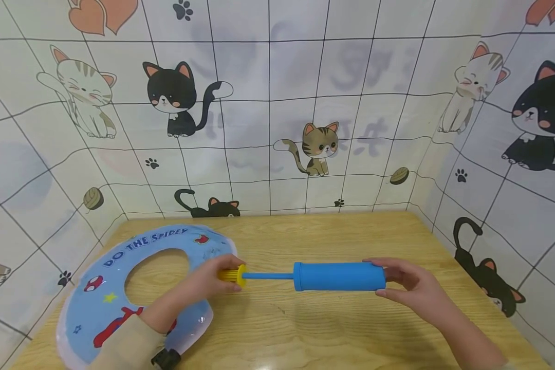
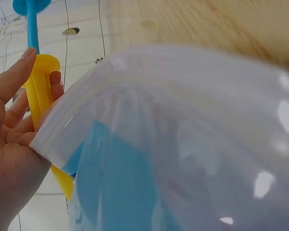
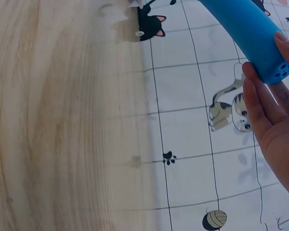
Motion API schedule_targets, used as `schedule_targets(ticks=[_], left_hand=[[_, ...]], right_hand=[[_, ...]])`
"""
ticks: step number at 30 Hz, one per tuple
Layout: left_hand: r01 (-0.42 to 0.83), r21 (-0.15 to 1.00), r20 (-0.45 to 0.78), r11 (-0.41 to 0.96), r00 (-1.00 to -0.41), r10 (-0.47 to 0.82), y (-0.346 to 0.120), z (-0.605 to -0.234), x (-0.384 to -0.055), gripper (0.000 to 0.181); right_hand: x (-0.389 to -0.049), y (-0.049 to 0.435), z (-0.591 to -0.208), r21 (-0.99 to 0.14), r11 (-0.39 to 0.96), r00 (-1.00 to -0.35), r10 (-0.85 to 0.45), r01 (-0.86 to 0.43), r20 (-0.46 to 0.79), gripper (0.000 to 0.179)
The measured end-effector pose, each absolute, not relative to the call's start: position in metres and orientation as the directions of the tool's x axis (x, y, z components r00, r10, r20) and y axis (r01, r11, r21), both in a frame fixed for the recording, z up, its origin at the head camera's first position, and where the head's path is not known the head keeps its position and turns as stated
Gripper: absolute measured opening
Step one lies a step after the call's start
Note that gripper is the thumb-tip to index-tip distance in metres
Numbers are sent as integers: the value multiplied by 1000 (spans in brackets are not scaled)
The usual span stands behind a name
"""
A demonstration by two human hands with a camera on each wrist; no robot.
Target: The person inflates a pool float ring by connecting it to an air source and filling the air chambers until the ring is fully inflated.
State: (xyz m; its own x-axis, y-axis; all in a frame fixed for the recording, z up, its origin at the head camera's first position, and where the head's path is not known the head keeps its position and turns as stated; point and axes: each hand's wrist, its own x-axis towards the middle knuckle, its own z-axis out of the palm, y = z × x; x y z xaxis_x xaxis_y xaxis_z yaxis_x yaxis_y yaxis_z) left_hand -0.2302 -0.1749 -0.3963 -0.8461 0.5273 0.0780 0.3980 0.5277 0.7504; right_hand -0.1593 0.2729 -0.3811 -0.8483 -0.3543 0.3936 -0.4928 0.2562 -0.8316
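Observation:
A hand air pump [image 1: 342, 276] with a blue barrel, thin blue rod and yellow handle is held level above the table, its rod partly drawn out. My left hand [image 1: 208, 280] grips the yellow handle [image 2: 40, 89]. At the other end my right hand [image 1: 413, 293] holds the barrel between thumb and fingers; small holes show in the barrel's end [image 3: 282, 71] in the right wrist view. Beneath and beside my left forearm lies a blue inflatable swim ring [image 1: 85, 303] with printed lettering and a clear rim, which fills much of the left wrist view.
The wooden table [image 1: 305, 329] runs back to a wall covering [image 1: 268, 113] printed with cats and grid lines, which also encloses both sides. A black strap or device [image 1: 165, 358] sits at my left sleeve [image 1: 129, 344].

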Motion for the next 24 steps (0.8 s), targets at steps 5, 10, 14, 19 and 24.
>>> schedule_targets(ticks=[5, 10, 14, 19, 24], left_hand=[[393, 747, 86, 537, -857, 508, -184, -398, -234, 49], [410, 735, 103, 540, -855, 509, -182, -397, -233, 47], [412, 722, 93, 555, -854, 512, -173, -393, -229, 49], [424, 725, 88, 543, -839, 537, -158, -393, -227, 51], [444, 731, 114, 517, -827, 550, -145, -394, -224, 50]], right_hand=[[-157, 284, -377, -825, 262, -848, -341, -500, 405, 54], [-156, 280, -377, -843, 283, -877, -300, -458, 375, 53], [-158, 266, -381, -848, 295, -890, -270, -440, 367, 52], [-159, 243, -385, -855, 298, -899, -246, -425, 362, 51], [-164, 223, -389, -859, 311, -908, -244, -406, 341, 49]])
